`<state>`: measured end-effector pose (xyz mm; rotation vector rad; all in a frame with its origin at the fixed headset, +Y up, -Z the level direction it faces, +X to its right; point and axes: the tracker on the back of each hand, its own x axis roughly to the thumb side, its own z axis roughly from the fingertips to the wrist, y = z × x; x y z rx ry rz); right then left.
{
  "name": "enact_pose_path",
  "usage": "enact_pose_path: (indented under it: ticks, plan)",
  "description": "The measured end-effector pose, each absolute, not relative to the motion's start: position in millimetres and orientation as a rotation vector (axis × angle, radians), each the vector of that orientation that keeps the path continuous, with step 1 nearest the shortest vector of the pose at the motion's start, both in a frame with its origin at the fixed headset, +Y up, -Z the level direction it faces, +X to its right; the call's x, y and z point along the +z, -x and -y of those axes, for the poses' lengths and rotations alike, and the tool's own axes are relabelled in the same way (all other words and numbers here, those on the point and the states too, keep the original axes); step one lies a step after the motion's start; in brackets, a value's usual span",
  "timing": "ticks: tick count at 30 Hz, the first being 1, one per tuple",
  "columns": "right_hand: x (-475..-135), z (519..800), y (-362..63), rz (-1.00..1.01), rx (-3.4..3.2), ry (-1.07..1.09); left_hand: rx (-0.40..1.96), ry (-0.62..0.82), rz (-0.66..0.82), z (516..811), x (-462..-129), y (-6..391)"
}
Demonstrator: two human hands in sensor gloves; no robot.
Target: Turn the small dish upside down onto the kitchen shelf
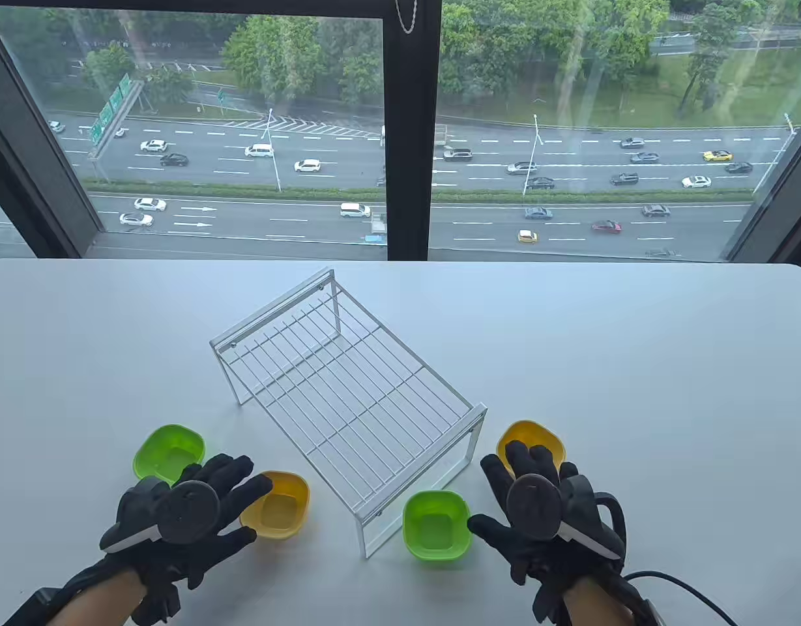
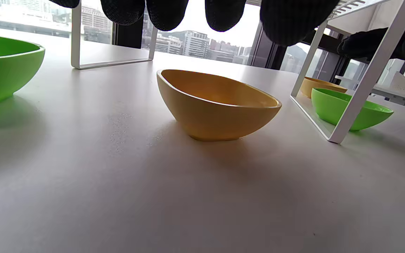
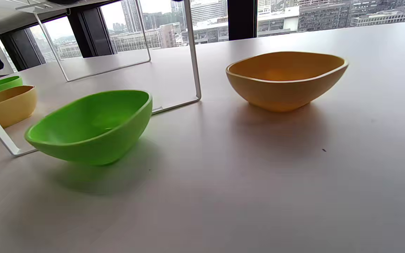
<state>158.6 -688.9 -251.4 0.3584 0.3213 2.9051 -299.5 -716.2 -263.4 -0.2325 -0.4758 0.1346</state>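
Hands hovering near surface's front edge, left hand (image 1: 178,508) fingers spreading above yellow dish (image 1: 277,505), right hand (image 1: 537,508) fingers spreading open, gripping nothing, beside green dish (image 1: 436,525).

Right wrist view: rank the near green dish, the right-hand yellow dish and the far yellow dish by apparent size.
1-2. Near green dish and right-hand yellow dish: look alike, unranked.
3. Far yellow dish: smallest, partly cut off, farther away.

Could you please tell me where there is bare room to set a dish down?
The white wire kitchen shelf top holds nothing, and the white table right of it is bare. It is crowded at the shelf's near corners, around the four small plastic dishes and both hands.
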Motion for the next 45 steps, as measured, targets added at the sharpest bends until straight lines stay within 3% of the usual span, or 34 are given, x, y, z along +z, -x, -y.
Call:
enact_pose_path:
  ticks: [8, 24, 35, 45]
  plan:
    - [-256.1, 685.4, -179.1, -0.352, 2.805, -0.265, 0.046, 0.230, 0.518, 725.0, -264.2, 286.1]
    - [-254.9, 699.1, -173.7, -0.486, 2.760, -0.320, -0.190, 0.226, 0.519, 742.7, -259.2, 269.5]
    - [-252.3, 695.1, -168.0, -0.366, 2.729, -0.398, -0.315, 0.152, 0.546, 748.2, -253.9, 261.3]
    - [-253.2, 697.1, -167.3, -0.382, 2.705, -0.419, -0.315, 0.062, 0.576, 745.3, -252.7, 262.1]
